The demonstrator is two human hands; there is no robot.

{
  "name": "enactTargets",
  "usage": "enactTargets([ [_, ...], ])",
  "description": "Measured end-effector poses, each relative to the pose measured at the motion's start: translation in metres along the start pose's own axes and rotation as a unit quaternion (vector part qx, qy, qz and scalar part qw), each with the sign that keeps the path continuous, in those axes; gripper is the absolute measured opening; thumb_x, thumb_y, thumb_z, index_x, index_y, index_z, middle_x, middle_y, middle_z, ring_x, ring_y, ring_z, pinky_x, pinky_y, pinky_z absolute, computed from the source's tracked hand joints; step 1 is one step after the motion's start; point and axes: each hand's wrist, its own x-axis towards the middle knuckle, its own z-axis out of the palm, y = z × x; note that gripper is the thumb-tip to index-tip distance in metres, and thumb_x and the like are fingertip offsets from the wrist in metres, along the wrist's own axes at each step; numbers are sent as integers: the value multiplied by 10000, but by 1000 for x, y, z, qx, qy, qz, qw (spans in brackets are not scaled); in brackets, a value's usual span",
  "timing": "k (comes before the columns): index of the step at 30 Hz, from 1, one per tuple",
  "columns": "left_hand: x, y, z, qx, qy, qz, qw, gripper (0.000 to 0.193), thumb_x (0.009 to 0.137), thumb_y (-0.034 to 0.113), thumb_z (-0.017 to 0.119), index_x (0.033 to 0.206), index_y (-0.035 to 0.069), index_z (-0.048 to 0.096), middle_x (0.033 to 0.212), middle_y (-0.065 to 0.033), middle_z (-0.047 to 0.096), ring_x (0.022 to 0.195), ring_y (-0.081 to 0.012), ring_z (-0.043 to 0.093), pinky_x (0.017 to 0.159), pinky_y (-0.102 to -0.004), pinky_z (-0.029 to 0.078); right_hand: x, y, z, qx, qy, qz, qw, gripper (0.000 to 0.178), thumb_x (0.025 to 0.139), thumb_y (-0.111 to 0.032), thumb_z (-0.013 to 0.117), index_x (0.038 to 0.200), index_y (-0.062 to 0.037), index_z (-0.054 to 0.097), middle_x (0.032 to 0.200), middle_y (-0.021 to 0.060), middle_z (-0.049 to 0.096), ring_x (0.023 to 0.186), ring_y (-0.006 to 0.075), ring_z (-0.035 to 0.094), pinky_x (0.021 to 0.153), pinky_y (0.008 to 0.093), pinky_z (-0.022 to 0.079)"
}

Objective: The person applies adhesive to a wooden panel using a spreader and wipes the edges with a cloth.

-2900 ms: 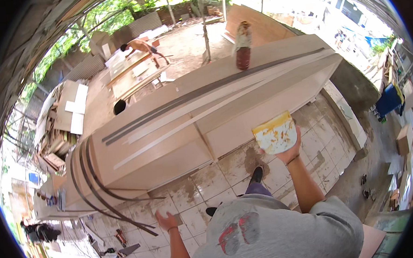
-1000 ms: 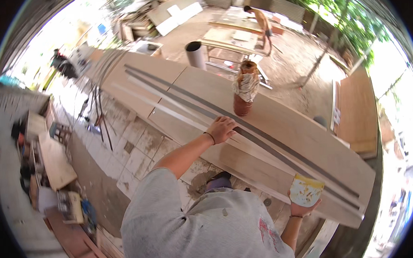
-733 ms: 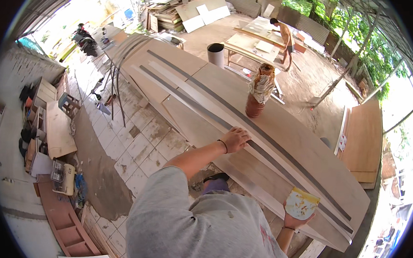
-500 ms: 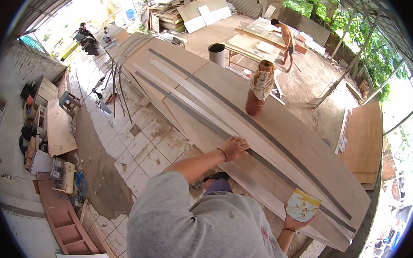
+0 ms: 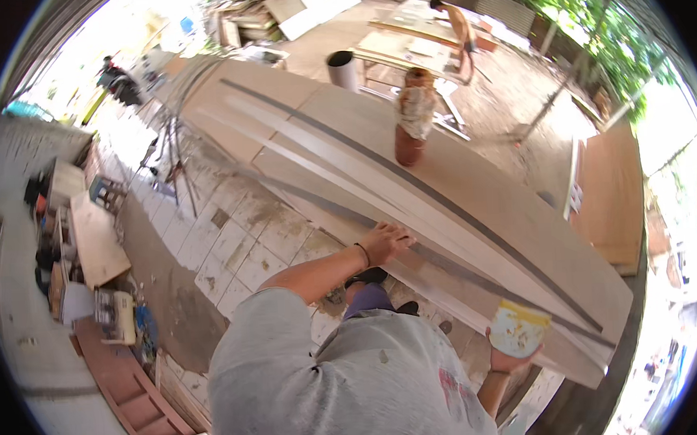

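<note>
A long, tapering plywood hull-like form point(image 5: 481, 187) with dark grey strips and pale bands along it stretches from far left to near right in front of me. My left hand point(image 5: 387, 243) lies on its near side by a grey strip, fingers stretched over the surface and holding nothing visible. Over the near right end, my right hand point(image 5: 513, 357) grips a thin, putty-smeared spreader point(image 5: 520, 330), whitish with a yellow upper edge. The thumb shows at its left side; most fingers are hidden behind it. A reddish-brown bottle-shaped container point(image 5: 412, 147), wrapped in stained material, stands upright on the hull.
Behind the hull are a grey open-topped drum point(image 5: 342, 72) and a worktable point(image 5: 391, 50), where another person point(image 5: 462, 30) bends over. Plywood sheets point(image 5: 607, 196) lean at the right. On the left, a reddish shelf frame point(image 5: 137, 402) lies by the wall near a yellowish machine point(image 5: 117, 316).
The view has swung, and the surroundings sit higher and further left. My left hand is slightly nearer me on the hull. My right hand still holds the spreader. A second foot now shows below.
</note>
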Motion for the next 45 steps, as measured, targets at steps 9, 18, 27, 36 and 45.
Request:
enactTargets([
  [9, 26, 43, -51, -16, 47, 62, 997, 315, 849, 111, 620, 1161, 76, 643, 1003, -89, 605, 917, -300, 581, 809, -405, 453, 33, 26, 54, 109, -120, 155, 974, 829, 836, -738, 382, 1449, -180, 388, 1469, 159, 409, 1295, 489, 400, 890, 781, 340],
  [18, -1, 35, -55, -142, -26, 35, 989, 405, 806, 142, 671, 1195, 50, 606, 1006, -147, 600, 920, -354, 597, 817, -446, 483, 26, 7, 66, 136, -171, 49, 975, 876, 792, -767, 438, 1461, -206, 373, 1496, 136, 380, 1324, 482, 372, 919, 776, 316],
  [27, -107, -77, -40, -6, 116, -140, 983, 454, 698, 7, 537, 1148, -51, 570, 1107, -254, 587, 1100, -442, 516, 998, -525, 376, -14, -53, 50, 165, -195, -69, 964, 866, 800, -748, 428, 1468, -200, 362, 1504, 140, 371, 1332, 492, 361, 931, 765, 317],
  [36, -106, -108, -138, 100, 253, -192, 943, 425, 924, 369, 556, 1081, -19, 627, 1050, -249, 625, 1019, -417, 532, 919, -520, 401, -2, -70, -12, 156, -109, -97, 977, 850, 805, -755, 407, 1473, -233, 355, 1531, 117, 328, 1362, 487, 309, 926, 806, 256],
  [45, -62, -151, -112, 146, 164, -150, 964, 427, 718, -119, 436, 1125, -62, 551, 1025, -200, 492, 1037, -396, 471, 900, -516, 379, 24, -67, -37, 153, -68, -94, 981, 808, 838, -707, 406, 1460, -192, 371, 1504, 141, 361, 1314, 493, 372, 870, 792, 316],
])
